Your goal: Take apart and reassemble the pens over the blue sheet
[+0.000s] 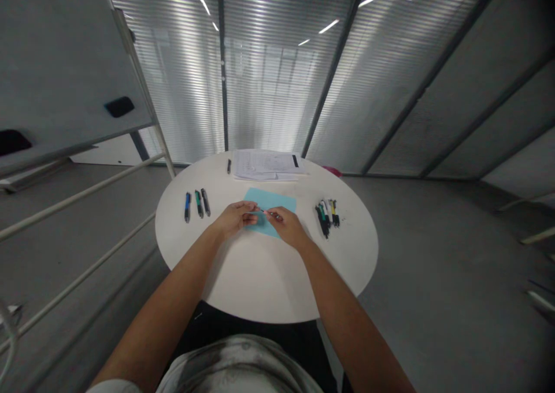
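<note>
Over a light blue sheet (pixel 284 200) on the round white table, my two hands meet close together. My left hand (pixel 234 218) pinches one end of a thin, dark, pen-like piece (pixel 262 210) with thumb and forefinger, its other fingers loosely curled. On the other end, my right hand (pixel 287 225) is closed, with its fingertips gripping the piece. The piece is small and partly hidden by the fingers, so its exact kind is unclear. To the left lie a blue pen (pixel 187 207), a green pen (pixel 198 203) and a black pen (pixel 206 202), side by side.
A cluster of several pens and pen parts (pixel 326 217) lies on the table's right side. Stacked papers (pixel 264 165) lie at the far edge, with a short dark piece (pixel 229 166) beside them. A whiteboard on a white frame (pixel 162 141) stands left of the table (pixel 264 289).
</note>
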A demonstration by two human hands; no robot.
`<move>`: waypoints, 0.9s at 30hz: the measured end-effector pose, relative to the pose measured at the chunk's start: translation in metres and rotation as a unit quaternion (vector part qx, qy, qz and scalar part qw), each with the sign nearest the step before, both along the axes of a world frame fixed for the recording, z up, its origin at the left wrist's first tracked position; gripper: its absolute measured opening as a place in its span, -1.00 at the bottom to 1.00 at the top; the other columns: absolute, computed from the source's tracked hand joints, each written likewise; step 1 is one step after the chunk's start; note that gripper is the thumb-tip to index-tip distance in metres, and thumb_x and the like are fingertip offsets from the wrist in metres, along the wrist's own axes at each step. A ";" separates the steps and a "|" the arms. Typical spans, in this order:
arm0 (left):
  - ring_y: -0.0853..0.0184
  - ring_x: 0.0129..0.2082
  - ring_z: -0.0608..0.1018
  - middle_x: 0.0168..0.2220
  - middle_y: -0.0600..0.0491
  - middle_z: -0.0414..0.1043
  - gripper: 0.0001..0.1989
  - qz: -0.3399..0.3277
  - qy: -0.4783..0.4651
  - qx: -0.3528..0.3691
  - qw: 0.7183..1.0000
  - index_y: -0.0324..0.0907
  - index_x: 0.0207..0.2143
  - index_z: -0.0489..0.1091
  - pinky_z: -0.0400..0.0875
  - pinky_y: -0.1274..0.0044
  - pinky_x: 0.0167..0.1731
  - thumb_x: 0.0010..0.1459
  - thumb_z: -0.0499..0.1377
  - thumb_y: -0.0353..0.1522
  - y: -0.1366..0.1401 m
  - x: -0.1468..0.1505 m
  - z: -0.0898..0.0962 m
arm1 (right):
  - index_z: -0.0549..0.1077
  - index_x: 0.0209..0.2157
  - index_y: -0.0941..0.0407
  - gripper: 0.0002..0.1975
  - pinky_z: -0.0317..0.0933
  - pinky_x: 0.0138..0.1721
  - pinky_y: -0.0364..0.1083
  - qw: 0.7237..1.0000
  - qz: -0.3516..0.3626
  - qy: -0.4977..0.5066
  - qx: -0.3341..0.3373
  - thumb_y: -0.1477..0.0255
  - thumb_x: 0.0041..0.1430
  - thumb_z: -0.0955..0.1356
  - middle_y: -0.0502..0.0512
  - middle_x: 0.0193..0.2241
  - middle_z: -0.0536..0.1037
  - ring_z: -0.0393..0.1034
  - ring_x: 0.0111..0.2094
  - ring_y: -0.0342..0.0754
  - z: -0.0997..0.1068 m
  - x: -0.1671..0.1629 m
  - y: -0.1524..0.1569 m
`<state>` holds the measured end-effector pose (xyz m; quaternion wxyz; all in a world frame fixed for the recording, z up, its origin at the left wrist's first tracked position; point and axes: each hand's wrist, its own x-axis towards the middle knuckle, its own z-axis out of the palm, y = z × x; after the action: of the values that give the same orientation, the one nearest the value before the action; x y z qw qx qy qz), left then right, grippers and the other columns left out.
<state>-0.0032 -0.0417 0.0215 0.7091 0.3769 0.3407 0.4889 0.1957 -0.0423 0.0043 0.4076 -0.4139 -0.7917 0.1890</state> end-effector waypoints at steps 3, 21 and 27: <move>0.41 -0.52 0.52 -0.31 -0.06 0.50 -0.82 0.002 0.002 -0.001 1.000 -0.30 -0.29 0.44 0.48 0.53 -0.44 0.02 0.29 -0.40 -0.001 0.000 0.001 | 0.48 -0.23 0.08 -0.72 0.26 -0.28 -0.14 1.000 0.000 -0.004 0.004 0.21 0.24 0.25 0.08 -0.32 0.51 0.38 -0.31 -0.12 -0.001 0.000 0.000; 0.40 -0.52 0.50 -0.31 -0.10 0.48 -0.71 0.038 0.094 0.063 0.993 -0.29 -0.33 0.44 0.39 0.49 -0.46 -0.07 0.34 -0.29 0.004 0.005 -0.011 | 0.48 -0.21 0.05 -0.75 0.25 -0.28 -0.14 0.997 -0.037 -0.064 0.018 0.23 0.25 0.26 0.07 -0.33 0.48 0.37 -0.32 -0.11 0.000 0.002 -0.001; 0.43 -0.54 0.45 -0.49 0.01 0.42 -0.67 0.040 0.128 0.086 0.987 -0.30 -0.39 0.44 0.30 0.55 -0.50 -0.11 0.35 -0.22 0.004 0.005 -0.010 | 0.46 -0.17 0.04 -0.77 0.25 -0.22 -0.13 0.997 -0.038 -0.066 0.030 0.26 0.25 0.26 0.07 -0.28 0.48 0.38 -0.26 -0.10 0.000 0.002 0.000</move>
<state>0.0017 -0.0378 0.0118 0.6043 0.4825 0.4001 0.4918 0.1973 -0.0426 0.0044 0.3731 -0.4430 -0.8061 0.1219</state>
